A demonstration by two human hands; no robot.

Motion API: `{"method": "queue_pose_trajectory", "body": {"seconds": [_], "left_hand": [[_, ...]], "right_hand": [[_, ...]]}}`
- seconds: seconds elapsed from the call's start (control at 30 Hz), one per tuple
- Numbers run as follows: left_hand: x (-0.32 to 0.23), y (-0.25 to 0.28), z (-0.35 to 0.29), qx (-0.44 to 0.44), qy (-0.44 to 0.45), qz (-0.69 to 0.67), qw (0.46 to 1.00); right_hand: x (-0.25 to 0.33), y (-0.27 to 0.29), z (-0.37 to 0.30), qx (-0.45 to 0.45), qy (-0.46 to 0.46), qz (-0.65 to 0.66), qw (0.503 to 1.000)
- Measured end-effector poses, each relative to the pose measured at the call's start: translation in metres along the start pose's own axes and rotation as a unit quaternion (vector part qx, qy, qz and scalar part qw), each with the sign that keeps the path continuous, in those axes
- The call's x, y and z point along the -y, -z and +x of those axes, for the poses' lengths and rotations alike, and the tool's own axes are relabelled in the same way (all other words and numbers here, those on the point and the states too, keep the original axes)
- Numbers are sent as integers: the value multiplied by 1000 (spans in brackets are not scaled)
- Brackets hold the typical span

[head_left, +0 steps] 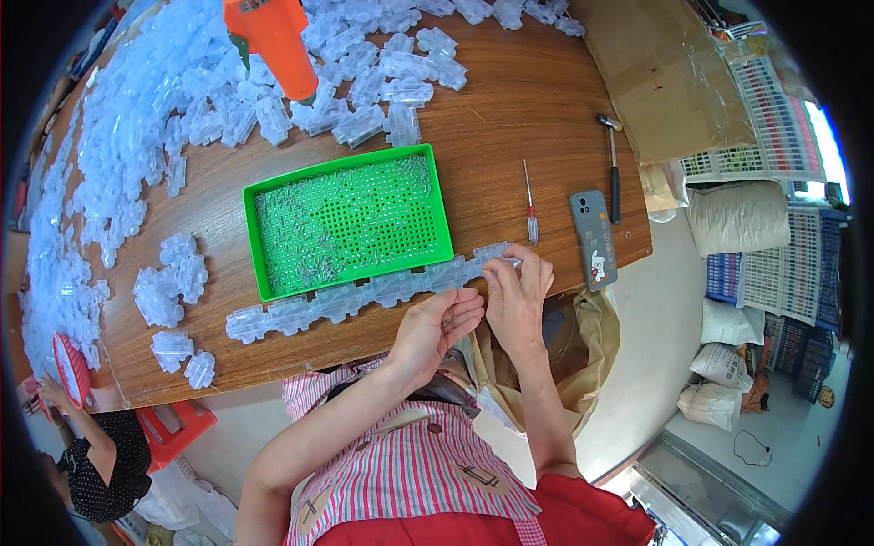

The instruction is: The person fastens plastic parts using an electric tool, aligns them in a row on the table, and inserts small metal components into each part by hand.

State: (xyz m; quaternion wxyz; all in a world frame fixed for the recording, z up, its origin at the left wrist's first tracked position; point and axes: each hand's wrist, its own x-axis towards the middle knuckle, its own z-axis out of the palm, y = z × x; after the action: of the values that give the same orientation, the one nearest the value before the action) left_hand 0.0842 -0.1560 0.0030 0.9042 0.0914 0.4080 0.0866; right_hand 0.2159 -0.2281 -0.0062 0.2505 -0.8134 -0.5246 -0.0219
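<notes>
A row of clear plastic housings (339, 303) lies along the table's near edge, below a green perforated tray (439, 209) that holds many small metal screws (319, 264). My right hand (521, 296) is at the right end of this row, thumb and fingertips pinched together over the last housing. Whatever is between those fingertips is too small to make out. Beside it, my left hand (437, 329) is half turned up, its fingers loosely curved and the thumb apart. Nothing can be seen in its palm, part of which is hidden.
Clear housings (118, 136) heap across the far left; an orange power tool (273, 41) hangs above them. Right of the tray lie a screwdriver (532, 214), a phone (593, 238) and a hammer (614, 173). A brown sack (592, 350) stands below the edge. Another person (105, 455) sits lower left.
</notes>
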Motion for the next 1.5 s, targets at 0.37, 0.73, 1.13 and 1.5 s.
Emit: {"method": "queue_pose_trajectory", "body": {"seconds": [0.37, 0.73, 1.13, 1.5], "left_hand": [[-6, 3, 1, 85, 14, -74, 994], [-10, -6, -3, 143, -7, -89, 986], [-2, -1, -11, 39, -2, -40, 998], [-1, 9, -9, 7, 8, -58, 998]], "right_hand": [[18, 27, -3, -27, -80, 133, 988], [37, 35, -13, 27, -45, 120, 991], [31, 21, -25, 50, -89, 147, 984], [11, -10, -7, -1, -102, 120, 988]]}}
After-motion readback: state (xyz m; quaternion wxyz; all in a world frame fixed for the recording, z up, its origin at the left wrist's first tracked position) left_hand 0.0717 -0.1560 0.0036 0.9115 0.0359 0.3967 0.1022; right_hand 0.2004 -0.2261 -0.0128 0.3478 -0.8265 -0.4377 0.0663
